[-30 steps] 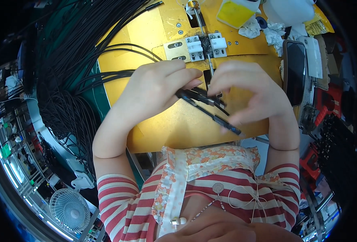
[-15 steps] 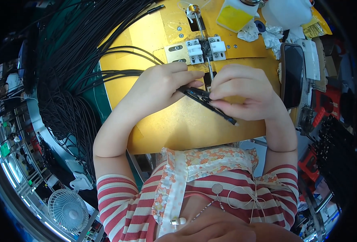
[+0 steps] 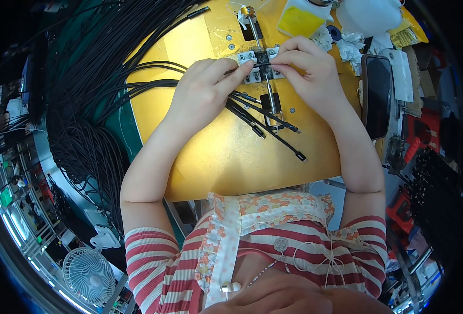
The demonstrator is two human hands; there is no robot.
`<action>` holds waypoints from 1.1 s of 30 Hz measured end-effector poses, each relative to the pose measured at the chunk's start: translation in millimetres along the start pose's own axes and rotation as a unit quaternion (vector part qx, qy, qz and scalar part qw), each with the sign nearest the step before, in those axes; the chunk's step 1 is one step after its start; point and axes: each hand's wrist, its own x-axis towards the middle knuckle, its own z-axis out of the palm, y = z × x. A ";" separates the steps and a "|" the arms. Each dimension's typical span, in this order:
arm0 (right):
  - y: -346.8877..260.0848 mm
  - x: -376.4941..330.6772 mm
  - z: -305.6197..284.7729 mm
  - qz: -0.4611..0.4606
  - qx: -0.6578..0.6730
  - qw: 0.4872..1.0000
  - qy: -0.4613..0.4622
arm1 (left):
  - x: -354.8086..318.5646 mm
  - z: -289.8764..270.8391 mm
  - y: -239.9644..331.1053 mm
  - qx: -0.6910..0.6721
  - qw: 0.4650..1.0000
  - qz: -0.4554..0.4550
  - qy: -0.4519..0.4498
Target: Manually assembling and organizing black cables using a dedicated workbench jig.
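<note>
Both hands meet at the metal clamp (image 3: 260, 65) on the yellow board (image 3: 210, 157), left hand (image 3: 202, 97) and right hand (image 3: 307, 73) pinching one black cable (image 3: 252, 64) lying crosswise between their fingertips, spare cable ends (image 3: 265, 123) trailing below

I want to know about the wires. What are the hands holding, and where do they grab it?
Both hands pinch one thin black cable over the small metal fixture: left hand and right hand grip it with fingertips near its end.

Cable assembly workshop, yellow workbench (image 3: 210, 157), black cable bundles (image 3: 79, 104), metal clamping jig (image 3: 260, 57)
</note>
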 end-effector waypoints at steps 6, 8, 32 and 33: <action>4.2 3.6 3.8 0.026 -0.001 0.999 -0.019 | -1.1 1.6 -2.8 0.006 1.000 -0.016 -0.025; 6.1 3.1 5.3 0.029 0.004 0.999 -0.019 | -1.4 2.6 -2.9 0.005 1.000 -0.015 -0.025; -19.1 -4.4 -9.5 -0.020 0.073 0.995 -0.064 | -0.3 1.9 -2.2 -0.009 1.000 -0.015 -0.020; -16.6 -4.3 -11.0 -0.020 0.072 0.995 -0.064 | 0.0 2.7 -1.9 -0.007 1.000 -0.014 -0.015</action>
